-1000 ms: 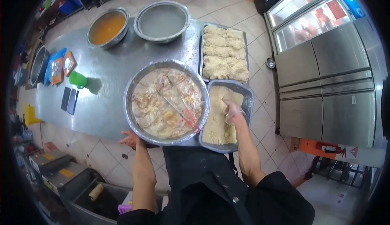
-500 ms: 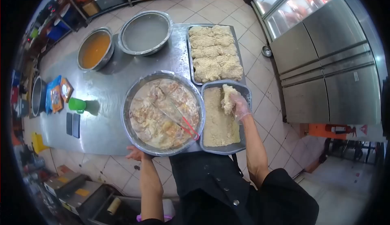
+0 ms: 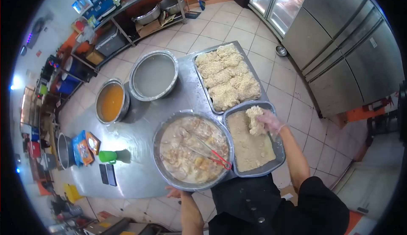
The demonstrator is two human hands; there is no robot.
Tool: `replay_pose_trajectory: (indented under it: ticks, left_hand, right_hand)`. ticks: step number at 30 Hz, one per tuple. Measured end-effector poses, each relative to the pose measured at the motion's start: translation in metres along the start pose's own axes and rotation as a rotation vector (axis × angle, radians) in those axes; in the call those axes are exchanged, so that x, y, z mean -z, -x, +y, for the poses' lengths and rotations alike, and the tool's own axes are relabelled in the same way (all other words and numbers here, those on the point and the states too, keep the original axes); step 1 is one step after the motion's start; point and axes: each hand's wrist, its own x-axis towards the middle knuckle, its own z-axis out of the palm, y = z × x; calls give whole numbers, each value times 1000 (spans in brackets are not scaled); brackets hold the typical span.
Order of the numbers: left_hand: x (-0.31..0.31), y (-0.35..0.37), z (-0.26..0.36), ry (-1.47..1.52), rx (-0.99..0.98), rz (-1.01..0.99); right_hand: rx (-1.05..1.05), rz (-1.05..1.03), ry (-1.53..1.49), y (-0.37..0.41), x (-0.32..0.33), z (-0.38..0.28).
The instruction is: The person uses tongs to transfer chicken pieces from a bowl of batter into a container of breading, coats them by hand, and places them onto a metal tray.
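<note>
In a clear plastic glove, my right hand (image 3: pixel 271 122) is closed on a crumb-coated piece of chicken (image 3: pixel 255 120), held upright over the grey tub of breading (image 3: pixel 277 161). My left hand (image 3: pixel 174 191) is by the near rim of the big metal basin (image 3: pixel 157 167), fingers stretched out and holding nothing; the basin partly hides it. Inside the basin, raw pieces in milky batter (image 3: pixel 186 150) surround tongs with red handles (image 3: pixel 220 161). Beyond the tub stands a tray (image 3: pixel 203 91) packed with breaded pieces (image 3: pixel 229 78).
On the steel table (image 3: pixel 135 167) stand a basin of cloudy liquid (image 3: pixel 153 76), a bowl of orange liquid (image 3: pixel 111 102), a green mug (image 3: pixel 107 156), dark phones (image 3: pixel 107 174) and packets (image 3: pixel 85 146). Steel fridges (image 3: pixel 339 44) are at the right, shelving (image 3: pixel 127 27) at the back.
The view has swung, so the table appears tilted and lower to the right. My right hand still holds the coated piece over the tub; my left hand stays by the basin rim.
</note>
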Motion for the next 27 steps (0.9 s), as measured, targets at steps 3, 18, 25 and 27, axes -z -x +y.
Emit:
replay_pose_trajectory:
  ticks: [3, 18, 25, 27]
  left_hand:
    - [-2, 0, 3, -1, 1, -4]
    - [9, -10, -6, -22, -26, -23]
    - [10, -9, 3, -25, -14, -37]
    - [10, -10, 9, -21, -25, -44]
  right_hand:
    - [-45, 36, 433, -19, -9, -76]
    - [-168, -656, 1682, -268, -119, -143]
    - [-48, -184, 2005, -196, -137, -166]
    - [39, -14, 1922, -182, -134, -156]
